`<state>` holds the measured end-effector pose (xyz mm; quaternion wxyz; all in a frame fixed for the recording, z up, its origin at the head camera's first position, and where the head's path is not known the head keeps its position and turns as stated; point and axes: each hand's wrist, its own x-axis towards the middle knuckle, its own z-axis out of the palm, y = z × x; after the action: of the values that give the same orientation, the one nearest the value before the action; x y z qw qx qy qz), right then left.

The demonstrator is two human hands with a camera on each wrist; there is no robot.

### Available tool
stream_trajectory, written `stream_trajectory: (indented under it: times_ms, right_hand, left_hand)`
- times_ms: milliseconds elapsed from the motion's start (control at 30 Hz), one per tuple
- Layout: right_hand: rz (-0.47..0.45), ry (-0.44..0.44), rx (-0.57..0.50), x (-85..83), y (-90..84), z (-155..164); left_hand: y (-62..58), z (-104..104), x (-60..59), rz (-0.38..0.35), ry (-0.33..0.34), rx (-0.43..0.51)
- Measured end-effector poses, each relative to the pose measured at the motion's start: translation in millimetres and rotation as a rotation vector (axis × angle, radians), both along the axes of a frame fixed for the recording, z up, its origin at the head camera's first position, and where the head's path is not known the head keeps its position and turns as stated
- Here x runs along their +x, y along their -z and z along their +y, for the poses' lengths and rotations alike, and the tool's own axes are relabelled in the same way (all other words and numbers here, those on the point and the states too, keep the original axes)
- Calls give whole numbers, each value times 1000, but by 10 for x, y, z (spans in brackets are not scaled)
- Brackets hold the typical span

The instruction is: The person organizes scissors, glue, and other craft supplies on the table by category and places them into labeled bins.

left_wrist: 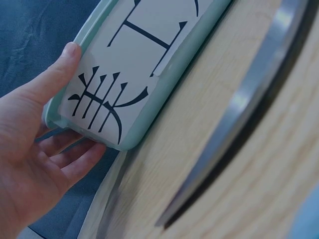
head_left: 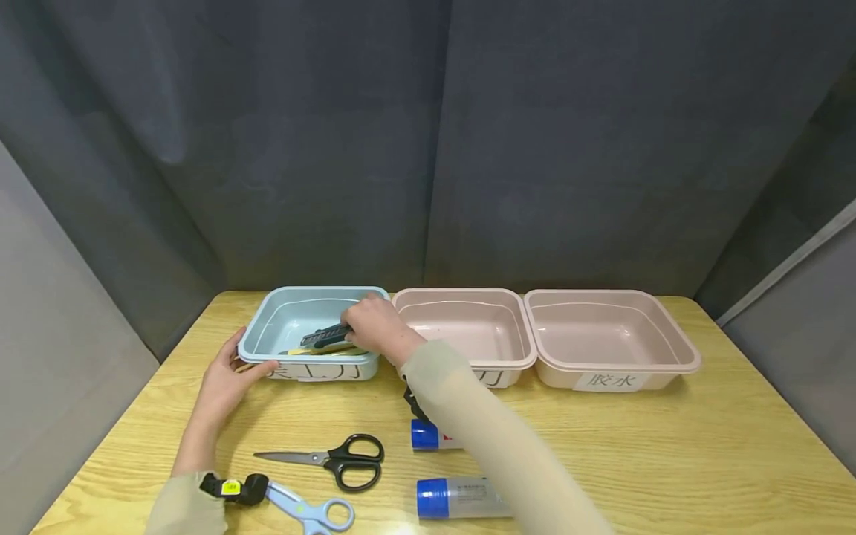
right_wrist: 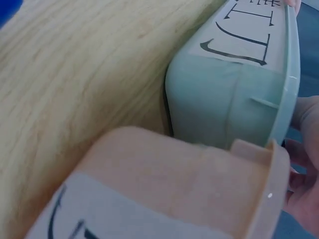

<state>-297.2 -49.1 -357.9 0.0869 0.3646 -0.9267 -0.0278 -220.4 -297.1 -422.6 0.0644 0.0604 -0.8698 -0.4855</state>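
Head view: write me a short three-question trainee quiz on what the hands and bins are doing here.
1. True or false: the right hand reaches into the blue bin and holds a dark utility knife.
2. What does the left hand hold? A) the black scissors B) the blue bin's front left corner C) a glue stick
3. Fill in: the two pink bins, the middle one and the right one, appear ____ inside.

Key
1. True.
2. B; the thumb lies on the label, as the left wrist view shows. The black scissors and both glue sticks lie untouched on the table.
3. Empty.
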Motion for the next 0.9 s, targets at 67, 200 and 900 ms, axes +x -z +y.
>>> stream_trajectory:
  times_ms: [67, 200, 900]
  right_hand:
    - [-10, 12, -15, -4, 24, -16]
    - [-43, 37, -50, -16, 58, -44]
    - [-102, 145, -11, -76, 139, -226]
  left_hand:
    - [1, 0, 0, 1, -2, 6]
    - [2, 4, -10, 9, 0, 8]
    - [18, -27, 8, 16, 3, 3]
